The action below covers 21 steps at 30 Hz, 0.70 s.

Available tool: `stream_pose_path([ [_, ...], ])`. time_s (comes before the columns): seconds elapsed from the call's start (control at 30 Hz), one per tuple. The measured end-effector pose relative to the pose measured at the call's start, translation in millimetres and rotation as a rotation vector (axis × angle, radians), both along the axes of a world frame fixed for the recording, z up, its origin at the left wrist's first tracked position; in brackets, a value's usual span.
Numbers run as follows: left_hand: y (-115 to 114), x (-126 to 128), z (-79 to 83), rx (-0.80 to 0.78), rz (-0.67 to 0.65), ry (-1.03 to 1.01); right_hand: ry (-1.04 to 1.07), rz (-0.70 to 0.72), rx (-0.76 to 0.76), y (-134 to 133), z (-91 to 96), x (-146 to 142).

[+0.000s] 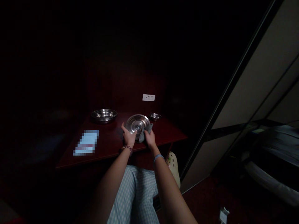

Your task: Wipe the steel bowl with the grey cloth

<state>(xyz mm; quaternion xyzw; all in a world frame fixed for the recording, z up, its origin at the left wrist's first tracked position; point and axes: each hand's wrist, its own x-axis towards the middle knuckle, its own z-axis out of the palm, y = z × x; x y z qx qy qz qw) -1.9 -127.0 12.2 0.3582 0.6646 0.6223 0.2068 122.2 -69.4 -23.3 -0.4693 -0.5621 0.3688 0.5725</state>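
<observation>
Steadying the round stainless-steel plate (135,121) at frame centre, your left hand (129,137) holds its near-left rim, thumb on the face; your right hand (150,138) pinches a grey cloth (141,137) against the near-right edge. This looks like wiping: hold the rim firmly, press the cloth flat and follow the circular ridges. The metal is shiny, ringed concentrically; the cloth looks soft and bunched. Left of centre sits a wide, shallow steel dish (104,115), right of centre a small steel bowl (155,117), both on the smooth reddish table (171,134).
</observation>
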Motion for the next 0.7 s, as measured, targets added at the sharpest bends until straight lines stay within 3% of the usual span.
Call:
stream_pose_path([
  [0.7,4.1,-1.8,-4.8,-0.012,0.009,-0.009,0.05,0.036,0.002,-1.4,1.2,-1.2],
])
